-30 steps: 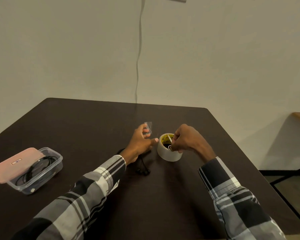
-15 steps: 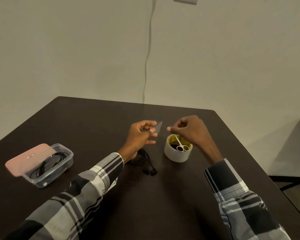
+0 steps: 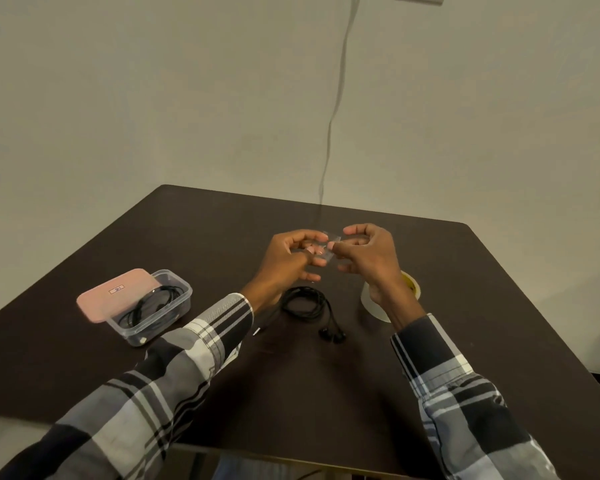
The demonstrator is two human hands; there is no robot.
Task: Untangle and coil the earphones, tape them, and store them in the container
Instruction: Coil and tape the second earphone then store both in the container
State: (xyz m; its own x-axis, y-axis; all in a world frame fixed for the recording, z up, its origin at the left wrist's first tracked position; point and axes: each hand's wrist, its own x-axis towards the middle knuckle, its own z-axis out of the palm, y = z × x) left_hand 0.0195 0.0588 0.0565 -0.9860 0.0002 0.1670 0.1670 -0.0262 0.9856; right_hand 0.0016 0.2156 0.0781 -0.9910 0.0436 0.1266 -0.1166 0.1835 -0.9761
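**Operator:** Reporting the head view: where are the hands?

**Inspector:** Both are raised above the dark table (image 3: 465,306). The left hand (image 3: 289,259) and the right hand (image 3: 368,256) face each other, and each pinches one end of a small clear piece of tape (image 3: 329,245) stretched between their fingertips. The other fingers are loosely curled.

**Operator:** Position of the earphones?

**Inspector:** The black earphones (image 3: 305,303) lie coiled on the table, below the hands and just in front of the left wrist. Their two earbuds trail toward the near edge. No hand touches them.

**Operator:** Remaining items?

**Inspector:** The tape roll (image 3: 378,303) stands on the table, partly hidden behind the right wrist. The clear container (image 3: 153,310) sits well apart to the left. It holds another black cable, and its pink lid (image 3: 115,294) rests askew over the far end.
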